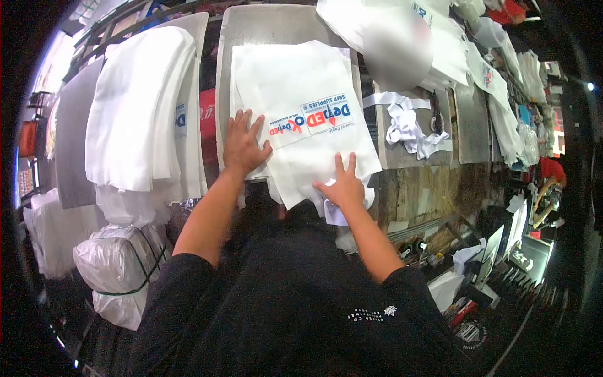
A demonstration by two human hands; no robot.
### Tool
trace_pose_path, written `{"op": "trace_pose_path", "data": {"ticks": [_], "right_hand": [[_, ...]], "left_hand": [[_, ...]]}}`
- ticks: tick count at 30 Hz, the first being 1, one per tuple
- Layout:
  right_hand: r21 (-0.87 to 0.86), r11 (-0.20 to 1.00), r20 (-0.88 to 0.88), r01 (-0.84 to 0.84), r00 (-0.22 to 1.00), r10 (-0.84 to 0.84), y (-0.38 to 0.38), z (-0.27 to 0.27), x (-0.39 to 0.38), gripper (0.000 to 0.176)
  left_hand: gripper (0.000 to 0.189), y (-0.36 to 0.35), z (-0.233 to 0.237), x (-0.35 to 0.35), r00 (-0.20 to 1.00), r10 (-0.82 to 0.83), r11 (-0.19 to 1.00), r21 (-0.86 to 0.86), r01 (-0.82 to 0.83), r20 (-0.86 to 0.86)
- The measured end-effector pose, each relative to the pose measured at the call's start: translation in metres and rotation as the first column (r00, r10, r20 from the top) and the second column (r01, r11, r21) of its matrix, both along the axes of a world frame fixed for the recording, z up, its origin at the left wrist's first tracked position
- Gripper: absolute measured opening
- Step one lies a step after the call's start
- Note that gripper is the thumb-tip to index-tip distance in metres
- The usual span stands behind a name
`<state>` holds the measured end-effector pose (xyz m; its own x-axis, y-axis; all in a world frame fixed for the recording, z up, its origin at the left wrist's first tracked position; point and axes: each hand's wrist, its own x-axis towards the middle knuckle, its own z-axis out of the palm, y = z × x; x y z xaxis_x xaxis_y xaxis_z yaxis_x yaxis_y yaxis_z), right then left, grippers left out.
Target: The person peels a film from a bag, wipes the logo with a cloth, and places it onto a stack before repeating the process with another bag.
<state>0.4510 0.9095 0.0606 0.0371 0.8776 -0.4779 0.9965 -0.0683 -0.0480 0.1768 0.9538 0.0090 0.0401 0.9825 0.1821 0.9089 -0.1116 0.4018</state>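
Observation:
White printed fabric sheets [301, 75], possibly flat bags, lie stacked on a grey board [270, 24] in front of me. The top one carries a red and blue "DepED" print, upside down from my side. My left hand [245, 143] rests over the stack's left edge with its fingers spread, beside the print. Near the lower right edge, my right hand [344, 183] lies with fingers apart on the top sheet, below the print. Neither hand grips anything. Under my right wrist a piece of white material [336, 215] hangs over the near edge.
A thick white fabric pile [135, 107] lies on a board to the left. Tied white bundles [116, 264] sit below it. To the right, crumpled white strips [411, 129] lie on another board. A co-worker in a red shirt [553, 169] is at far right.

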Motion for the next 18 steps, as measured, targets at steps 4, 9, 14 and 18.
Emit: {"op": "trace_pose_path", "data": {"ticks": [4, 9, 14, 18], "right_hand": [[0.045, 0.995, -0.082, 0.087, 0.993, -0.083, -0.018, -0.026, 0.021, 0.095], [0.444, 0.791, -0.272, 0.421, 0.905, -0.328, -0.027, -0.061, 0.04, 0.081], [0.176, 0.54, -0.551, 0.823, 0.537, -0.639, -0.029, -0.054, 0.054, 0.098], [0.221, 0.428, -0.646, 0.876, 0.461, -0.609, -0.074, -0.09, 0.124, 0.094]], "left_hand": [[0.064, 0.0, -0.007, -0.001, 1.0, 0.002, 1.0, 0.022, -0.002, 0.018], [0.063, 0.0, -0.012, -0.003, 0.999, -0.014, 1.0, 0.023, 0.013, 0.052], [0.063, 0.005, -0.019, -0.013, 0.989, -0.038, 0.999, 0.036, 0.033, 0.14], [0.06, 0.025, -0.027, -0.03, 0.945, -0.08, 0.98, -0.15, 0.133, 0.316]]}}
